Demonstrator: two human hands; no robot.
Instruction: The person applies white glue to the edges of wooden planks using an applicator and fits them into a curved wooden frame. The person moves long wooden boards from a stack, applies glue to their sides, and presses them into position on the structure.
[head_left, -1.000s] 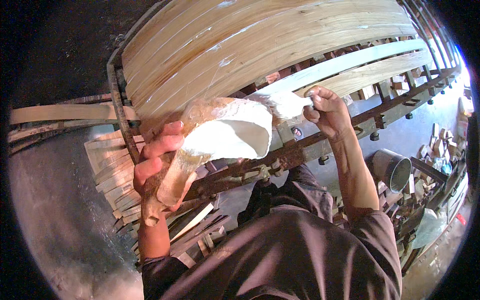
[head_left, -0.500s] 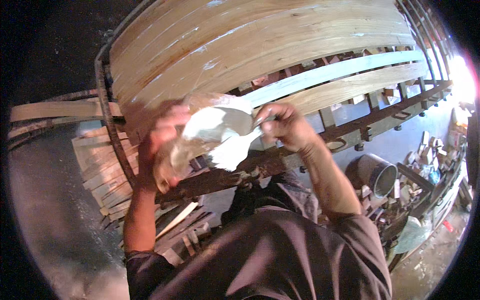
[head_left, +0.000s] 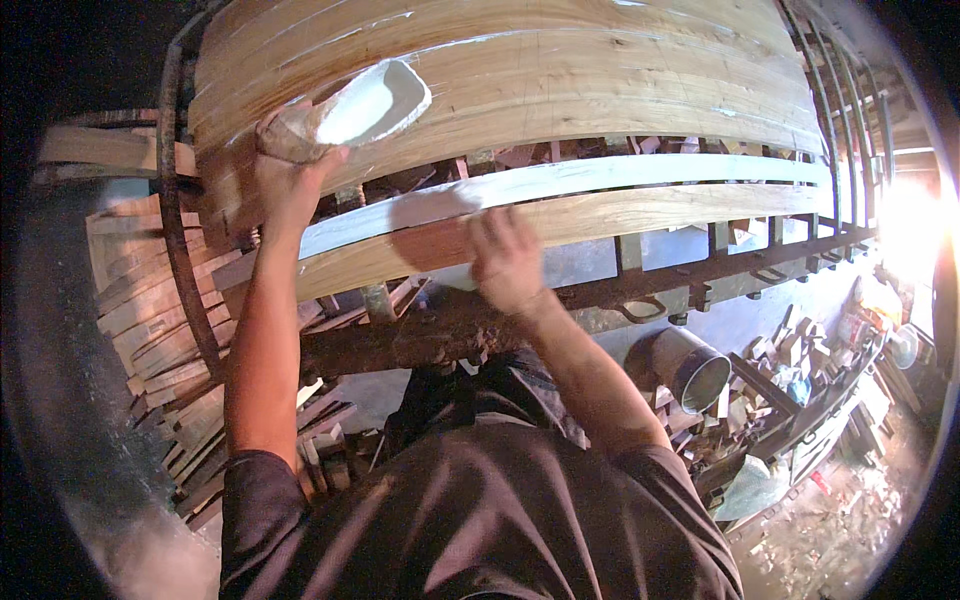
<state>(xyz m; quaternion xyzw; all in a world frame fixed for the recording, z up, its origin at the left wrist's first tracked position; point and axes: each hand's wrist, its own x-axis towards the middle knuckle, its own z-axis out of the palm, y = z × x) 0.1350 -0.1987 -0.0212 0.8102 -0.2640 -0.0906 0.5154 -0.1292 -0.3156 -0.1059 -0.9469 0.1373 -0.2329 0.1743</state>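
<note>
My left hand is wrapped round a scoop-shaped container with thick white stuff inside, tilted above the wide planks. My right hand is closed and blurred, over the two narrow boards at the near side. The paint brush in it is mostly hidden; only a pale smear shows by the fingertips. One narrow board is coated white along its length. Beside it, nearer to me, lies a bare wooden board.
Wide planks with white streaks lie on a metal frame. A grey bucket stands at the right, near heaped wood offcuts. Stacked wood pieces are on the left.
The container and my left hand have moved away from me, over the wide planks. My right hand has drawn the brush away from the container and down to the narrow boards.
</note>
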